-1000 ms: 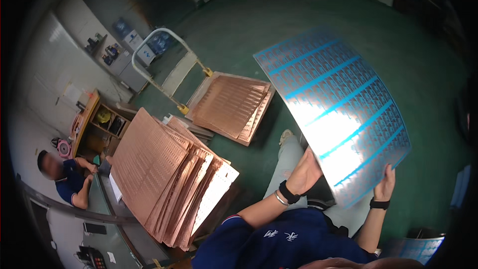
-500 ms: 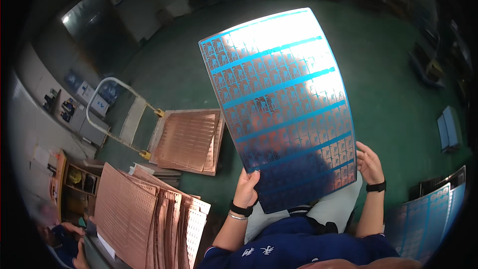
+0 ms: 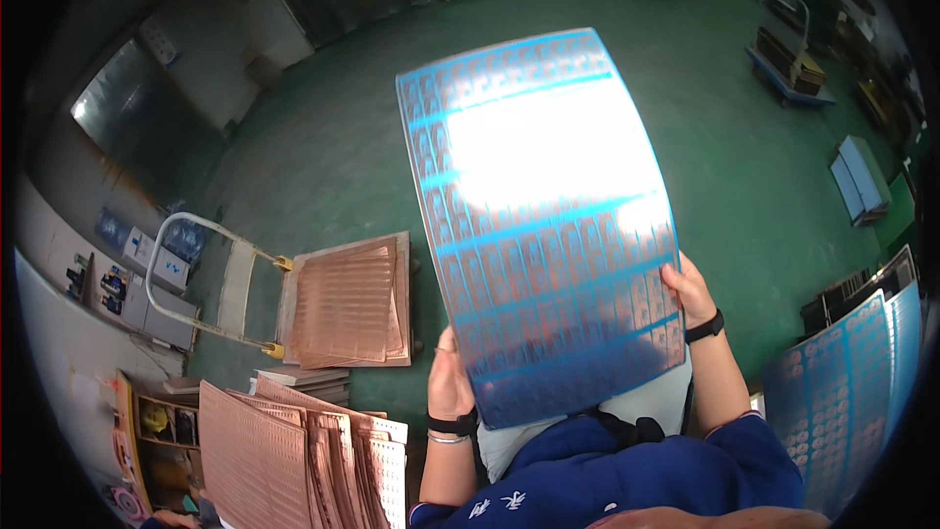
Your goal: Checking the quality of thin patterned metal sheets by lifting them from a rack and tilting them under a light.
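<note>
A large thin copper panel (image 3: 548, 284) with blue bands and rows of small printed patterns is held up in front of me, slightly bowed. Bright glare hides the pattern across its upper middle. My right hand (image 3: 693, 292) grips its right edge, thumb on the front face and the other fingers behind it. Beside the lower left edge is my left hand (image 3: 450, 382), its fingers pointing up and loosely stretched, partly hidden by the panel; no thumb presses on the front. The bottom edge of the panel is over my lap.
Copper panels (image 3: 255, 451) stand leaning in a stack at lower left. A platform trolley (image 3: 230, 289) bears a flat pile of copper sheets (image 3: 343, 304). Blue-patterned panels (image 3: 832, 392) stand in a rack at right. Farther off are a light-blue block (image 3: 859, 181) and another trolley (image 3: 791, 73).
My right hand, earlier spread beside the edge, now grips the panel higher up. My left thumb has come off the front face. The view has shifted, and the glare has moved down the panel.
</note>
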`<action>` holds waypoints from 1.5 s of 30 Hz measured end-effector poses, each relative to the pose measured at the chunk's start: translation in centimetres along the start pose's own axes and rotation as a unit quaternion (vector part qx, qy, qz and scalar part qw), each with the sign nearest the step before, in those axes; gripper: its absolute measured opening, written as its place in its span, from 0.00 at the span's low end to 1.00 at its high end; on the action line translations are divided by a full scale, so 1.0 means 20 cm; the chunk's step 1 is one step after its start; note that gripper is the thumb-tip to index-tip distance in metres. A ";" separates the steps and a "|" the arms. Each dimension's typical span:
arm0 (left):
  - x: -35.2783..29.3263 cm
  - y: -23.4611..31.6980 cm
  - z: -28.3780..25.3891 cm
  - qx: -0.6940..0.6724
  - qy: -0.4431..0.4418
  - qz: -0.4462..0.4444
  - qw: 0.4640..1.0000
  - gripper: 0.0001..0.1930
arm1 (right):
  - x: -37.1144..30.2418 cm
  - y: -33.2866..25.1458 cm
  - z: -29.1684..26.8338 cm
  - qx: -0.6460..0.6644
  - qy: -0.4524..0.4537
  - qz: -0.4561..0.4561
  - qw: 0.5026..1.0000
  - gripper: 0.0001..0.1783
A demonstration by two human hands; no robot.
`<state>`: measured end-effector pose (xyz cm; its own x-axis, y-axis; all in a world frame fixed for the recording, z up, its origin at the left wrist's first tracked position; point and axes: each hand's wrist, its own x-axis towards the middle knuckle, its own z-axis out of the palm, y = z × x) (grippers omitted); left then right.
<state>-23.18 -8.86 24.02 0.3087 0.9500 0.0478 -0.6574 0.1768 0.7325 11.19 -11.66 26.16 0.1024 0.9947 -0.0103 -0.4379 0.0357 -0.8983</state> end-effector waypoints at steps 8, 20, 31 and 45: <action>-0.02 -0.21 0.15 -0.295 -0.046 -0.002 0.955 0.26 | 0.05 0.15 0.23 0.221 0.001 -0.032 0.975 0.16; -0.03 0.01 0.03 -0.002 0.047 0.005 0.999 0.27 | -0.03 -0.04 -0.53 0.239 0.185 -0.221 0.927 0.20; -0.01 0.04 0.12 0.022 0.086 0.020 0.996 0.32 | -0.28 -0.08 -0.64 0.207 0.171 -0.261 0.927 0.30; -0.03 0.04 0.12 0.054 0.079 0.029 0.995 0.31 | -0.26 -0.03 -0.65 0.213 0.226 -0.216 0.926 0.27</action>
<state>-22.30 -9.96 26.11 0.1550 0.9879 -0.0097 -0.5911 0.1006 0.8003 22.64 -18.14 21.08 0.6714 0.7401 0.0392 -0.5717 0.5508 -0.6081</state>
